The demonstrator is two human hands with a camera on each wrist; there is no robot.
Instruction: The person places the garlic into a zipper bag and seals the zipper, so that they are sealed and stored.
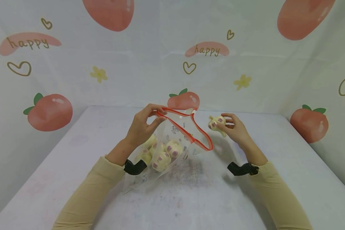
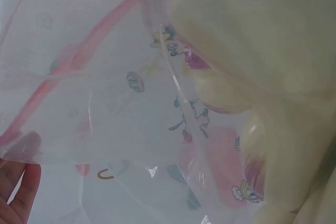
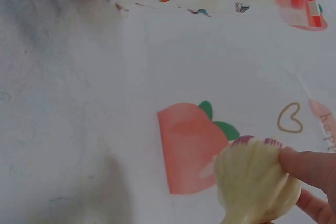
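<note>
A clear zip bag (image 1: 176, 127) with a red-edged mouth and small cartoon prints hangs over the table, its mouth spread toward the right. My left hand (image 1: 146, 123) pinches the bag's upper left rim between thumb and fingers. Several garlic bulbs (image 1: 162, 161), cream with purple marks, lie inside the lower part of the bag. To the right of the mouth, my right hand (image 1: 233, 127) holds one more garlic bulb (image 1: 217, 123) in the air, apart from the bag. In the right wrist view this garlic bulb (image 3: 254, 179) sits between thumb and fingers.
A white table (image 1: 178, 201) spreads under both arms. Behind it hangs a pale backdrop (image 1: 149, 64) printed with red fruits, hearts and flowers. Black wrist mounts (image 1: 135, 167) sit by the cuffs of the beige sleeves (image 1: 279, 191).
</note>
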